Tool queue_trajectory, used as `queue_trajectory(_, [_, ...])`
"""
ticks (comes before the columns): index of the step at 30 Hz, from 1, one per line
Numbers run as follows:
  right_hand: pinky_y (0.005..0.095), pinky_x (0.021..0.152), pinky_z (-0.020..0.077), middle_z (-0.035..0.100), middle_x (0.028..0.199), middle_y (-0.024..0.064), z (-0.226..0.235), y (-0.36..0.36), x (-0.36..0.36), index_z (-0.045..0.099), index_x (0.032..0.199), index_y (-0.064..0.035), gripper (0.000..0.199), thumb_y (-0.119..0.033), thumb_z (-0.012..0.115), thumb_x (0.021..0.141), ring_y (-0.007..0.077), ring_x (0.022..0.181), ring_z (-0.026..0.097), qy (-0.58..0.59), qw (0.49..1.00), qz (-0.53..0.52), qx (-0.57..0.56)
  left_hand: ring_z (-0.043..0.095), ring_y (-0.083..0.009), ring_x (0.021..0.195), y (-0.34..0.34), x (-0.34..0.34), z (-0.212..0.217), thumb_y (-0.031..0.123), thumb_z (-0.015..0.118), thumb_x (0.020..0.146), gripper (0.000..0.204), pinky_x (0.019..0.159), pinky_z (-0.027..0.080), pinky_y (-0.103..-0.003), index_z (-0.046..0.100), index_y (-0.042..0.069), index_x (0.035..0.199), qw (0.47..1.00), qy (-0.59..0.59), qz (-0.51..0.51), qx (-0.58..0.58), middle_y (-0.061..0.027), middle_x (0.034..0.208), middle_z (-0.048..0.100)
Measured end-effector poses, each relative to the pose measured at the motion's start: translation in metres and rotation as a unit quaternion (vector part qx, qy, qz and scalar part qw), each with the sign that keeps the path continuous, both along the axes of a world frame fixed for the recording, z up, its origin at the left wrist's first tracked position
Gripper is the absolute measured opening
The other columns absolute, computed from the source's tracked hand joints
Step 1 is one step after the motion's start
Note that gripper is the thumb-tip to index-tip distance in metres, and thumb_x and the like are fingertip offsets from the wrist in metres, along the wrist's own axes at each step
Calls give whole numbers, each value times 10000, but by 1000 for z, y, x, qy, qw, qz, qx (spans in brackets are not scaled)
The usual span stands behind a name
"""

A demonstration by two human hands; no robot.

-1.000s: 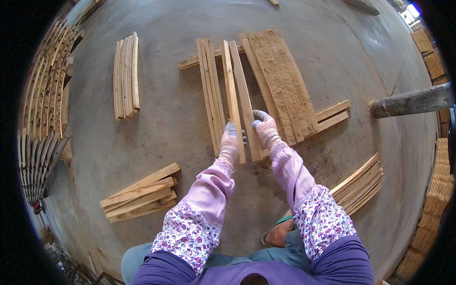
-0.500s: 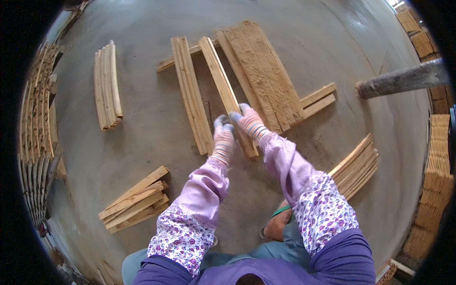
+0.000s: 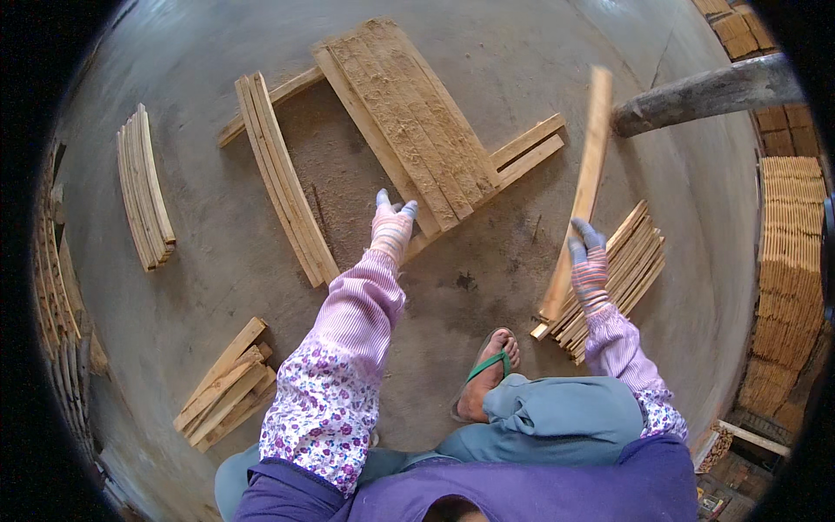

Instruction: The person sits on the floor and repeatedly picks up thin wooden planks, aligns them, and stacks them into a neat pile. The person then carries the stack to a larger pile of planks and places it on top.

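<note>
My right hand point(image 3: 589, 265), in a striped glove, grips a long wooden slat point(image 3: 593, 152) near its lower part. The slat is tilted over a fanned pile of slats point(image 3: 631, 261) on the floor at the right. My left hand point(image 3: 393, 226), gloved alike, holds nothing, its thumb and fingers apart. It is by the near end of a row of wide, rough planks point(image 3: 404, 113) covered in sawdust. Left of that hand lies a bundle of narrow slats point(image 3: 283, 178); both it and the planks rest across wooden bearers point(image 3: 526, 148).
A neat bundle of slats point(image 3: 146, 191) lies at the far left, and short wood pieces point(image 3: 228, 383) lie near left. A round post point(image 3: 709, 96) stands at the right. Tall wood stacks point(image 3: 787, 270) line the right edge. My sandalled foot point(image 3: 487, 374) is near the middle.
My right hand has carried the slat from beside the wide planks rightward to the fanned pile. My left hand has let go of it and moved slightly left. The view has shifted right.
</note>
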State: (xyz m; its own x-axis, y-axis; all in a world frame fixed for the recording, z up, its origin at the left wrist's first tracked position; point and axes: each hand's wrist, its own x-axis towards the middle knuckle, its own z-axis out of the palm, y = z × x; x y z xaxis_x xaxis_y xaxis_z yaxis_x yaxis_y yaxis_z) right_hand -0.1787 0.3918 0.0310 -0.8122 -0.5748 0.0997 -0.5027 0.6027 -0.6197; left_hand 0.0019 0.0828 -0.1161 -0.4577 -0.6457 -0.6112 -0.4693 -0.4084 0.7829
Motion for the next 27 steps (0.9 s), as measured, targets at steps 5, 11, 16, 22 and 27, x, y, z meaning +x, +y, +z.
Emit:
queue_trajectory(5, [357, 835, 523, 653, 1040, 138, -61, 67, -42, 671, 1280, -121, 423, -171, 735, 865, 243, 897, 624, -78, 973, -186, 115, 660, -322, 1118, -7, -33, 8, 188, 702, 898, 739, 976, 500, -363, 336, 34, 1521, 991, -84, -63, -83, -203, 1268, 662])
queue_trajectory(11, [441, 1066, 464, 673, 1283, 170, -63, 66, -55, 416, 1523, -220, 739, -480, 672, 880, 304, 1243, 617, -172, 856, -98, 477, 614, -259, 715, -34, 34, 1, 302, 555, 1010, 322, 617, 531, -370, 509, 91, 1250, 865, 268, 327, 270, -137, 985, 595])
queue_trajectory(16, [418, 1085, 448, 618, 1376, 171, -66, 105, -75, 441, 1513, -216, 734, -470, 684, 868, 323, 1283, 586, -187, 828, -107, 518, 563, -231, 744, -32, 56, 35, 656, 504, 967, 591, 604, 478, -335, 531, 120, 1214, 796, 376, 252, 401, -124, 991, 579])
queue_trajectory(22, [438, 1065, 448, 598, 1366, 235, -57, 54, -71, 474, 1478, -139, 666, -441, 663, 915, 388, 1267, 572, -132, 917, -53, 372, 671, -301, 948, -44, 68, 38, 374, 654, 970, 446, 841, 560, -474, 585, 49, 1267, 861, 352, 197, 310, -123, 1066, 679])
queue_trajectory(27, [446, 997, 491, 660, 1260, 228, -15, -63, -39, 507, 1442, -164, 598, -425, 653, 925, 401, 1177, 622, -156, 931, 120, 308, 598, -224, 1151, -56, 80, 36, 320, 689, 965, 536, 1062, 432, -365, 542, -1, 1368, 949, 219, 149, 169, -76, 1246, 649])
